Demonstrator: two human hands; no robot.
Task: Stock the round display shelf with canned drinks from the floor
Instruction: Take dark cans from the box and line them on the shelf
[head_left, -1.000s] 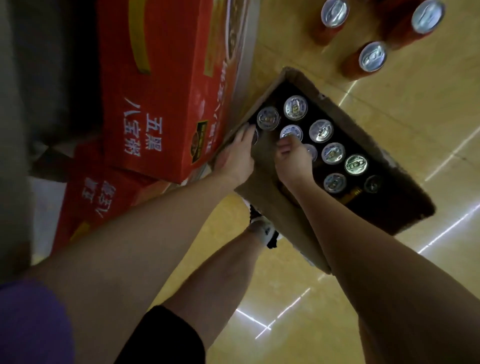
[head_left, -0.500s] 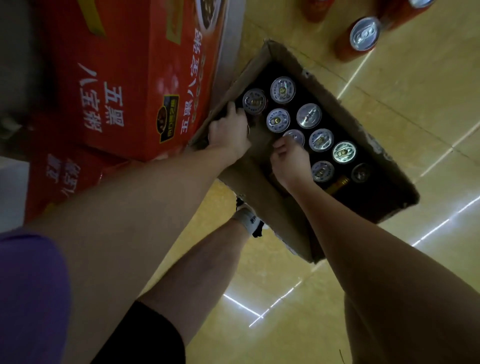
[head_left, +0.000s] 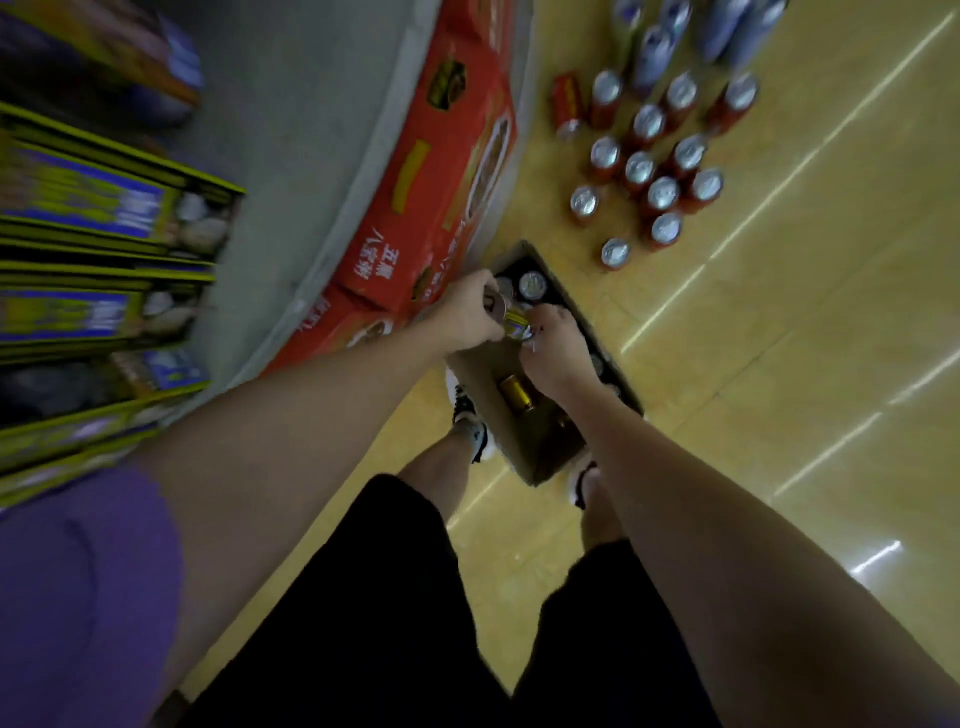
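Note:
An open cardboard box (head_left: 519, 452) stands on the floor by my feet. It holds cans with silver tops (head_left: 531, 285), and a gold can (head_left: 516, 393) lies on its side inside. My left hand (head_left: 465, 317) is above the box, closed around a can whose silver top shows by the thumb. My right hand (head_left: 553, 353) is close beside it, fingers curled on a gold can (head_left: 517, 328) that sits between the two hands. The round display shelf (head_left: 311, 156) is a grey curved surface to the left.
Red cartons (head_left: 441, 208) line the shelf's base right next to the box. Several red cans (head_left: 649, 171) stand on the tan floor beyond it, with tall blue cans (head_left: 654, 52) farther back. Yellow-and-blue boxes (head_left: 78, 208) are blurred at the left.
My head has risen, so the view is much wider. Both hands were down among the cans in the box and have come up with cans in them.

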